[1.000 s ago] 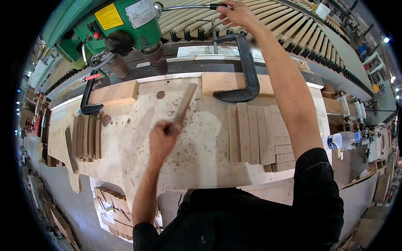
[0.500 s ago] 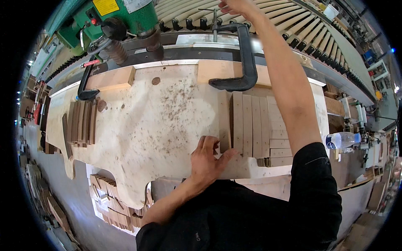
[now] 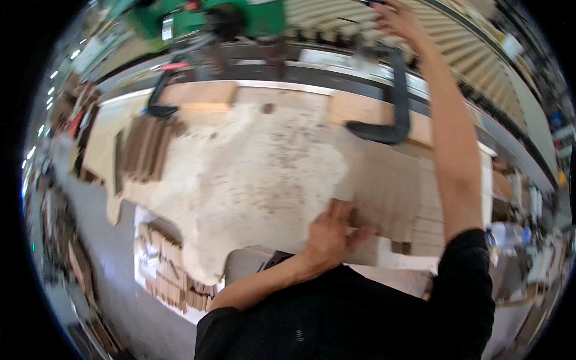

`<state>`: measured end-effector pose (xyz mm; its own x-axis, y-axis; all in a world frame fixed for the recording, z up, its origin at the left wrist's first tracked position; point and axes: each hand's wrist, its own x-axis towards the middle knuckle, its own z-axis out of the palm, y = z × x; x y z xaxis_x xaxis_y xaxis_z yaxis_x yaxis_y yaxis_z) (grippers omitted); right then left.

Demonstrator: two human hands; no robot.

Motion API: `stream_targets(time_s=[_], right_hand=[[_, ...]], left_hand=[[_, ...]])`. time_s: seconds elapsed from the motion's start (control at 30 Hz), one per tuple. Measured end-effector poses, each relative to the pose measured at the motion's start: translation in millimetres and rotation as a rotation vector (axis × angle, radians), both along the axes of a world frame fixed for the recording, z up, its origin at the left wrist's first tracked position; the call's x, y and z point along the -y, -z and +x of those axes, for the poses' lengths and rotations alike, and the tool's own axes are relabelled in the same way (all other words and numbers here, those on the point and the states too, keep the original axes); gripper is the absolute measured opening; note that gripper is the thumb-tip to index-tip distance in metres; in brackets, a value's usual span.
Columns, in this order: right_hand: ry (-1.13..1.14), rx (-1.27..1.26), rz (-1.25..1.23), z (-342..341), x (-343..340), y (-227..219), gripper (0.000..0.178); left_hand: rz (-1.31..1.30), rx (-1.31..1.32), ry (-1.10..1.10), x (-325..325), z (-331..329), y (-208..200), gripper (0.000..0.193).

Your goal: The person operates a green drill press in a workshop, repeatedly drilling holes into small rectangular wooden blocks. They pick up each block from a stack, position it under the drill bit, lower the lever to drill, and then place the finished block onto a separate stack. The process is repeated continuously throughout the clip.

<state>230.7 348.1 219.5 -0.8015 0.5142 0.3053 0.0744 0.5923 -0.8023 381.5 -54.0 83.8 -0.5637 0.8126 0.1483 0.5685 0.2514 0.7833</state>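
A row of brown wooden strips (image 3: 387,192) stands side by side on the right of the pale board (image 3: 240,180). My left hand (image 3: 330,235) is at the row's near left corner, fingers curled against the left side of the end strip and thumb across its near end. Reaching far forward over the black clamp (image 3: 401,96), my right hand (image 3: 397,23) is near the top edge of the view. A small dark thing shows at its fingertips, too blurred and cut off to name.
Another black clamp (image 3: 159,96) and light wood blocks (image 3: 201,96) line the board's far edge. A green machine (image 3: 264,18) stands beyond, beside rollers (image 3: 468,78). More strips (image 3: 144,150) stand at left; others (image 3: 165,264) lie below. A plastic bottle (image 3: 507,234) is at right.
The view has shifted, so the board and clamps appear farther right, and the picture is more blurred. My right hand has moved rightward from the clamp's screw handle. My left hand stays at the strips' corner.
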Motion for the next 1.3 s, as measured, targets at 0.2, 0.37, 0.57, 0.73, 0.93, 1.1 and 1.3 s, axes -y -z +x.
stream_targets(time_s=[0.2, 0.37, 0.57, 0.73, 0.93, 1.1, 1.3], right_hand=[[0.149, 0.089, -0.008, 10, 15, -15, 0.065], [0.164, 0.09, -0.036, 4, 15, -13, 0.057], [0.152, 0.103, -0.051, 9, 12, -15, 0.061], [0.147, 0.071, -0.038, 6, 17, -14, 0.06], [0.104, -0.023, -0.086, 6, 15, -9, 0.046], [0.167, -0.004, -0.054, 6, 16, -10, 0.046], [0.16, 0.018, -0.114, 6, 24, -18, 0.045]], left_hand=[[-0.057, -0.398, -0.445, 61, -144, 28, 0.037], [-0.425, -0.801, -0.932, 177, -319, 43, 0.036], [-0.596, -0.583, -1.137, 173, -347, 49, 0.034], [-0.742, -0.642, -1.073, 177, -354, 58, 0.034], [-0.49, -0.372, -0.906, 185, -367, 49, 0.036], [-0.38, -0.044, -0.282, 147, -353, 30, 0.03], [-0.06, -0.611, -0.102, 11, -308, 29, 0.017]])
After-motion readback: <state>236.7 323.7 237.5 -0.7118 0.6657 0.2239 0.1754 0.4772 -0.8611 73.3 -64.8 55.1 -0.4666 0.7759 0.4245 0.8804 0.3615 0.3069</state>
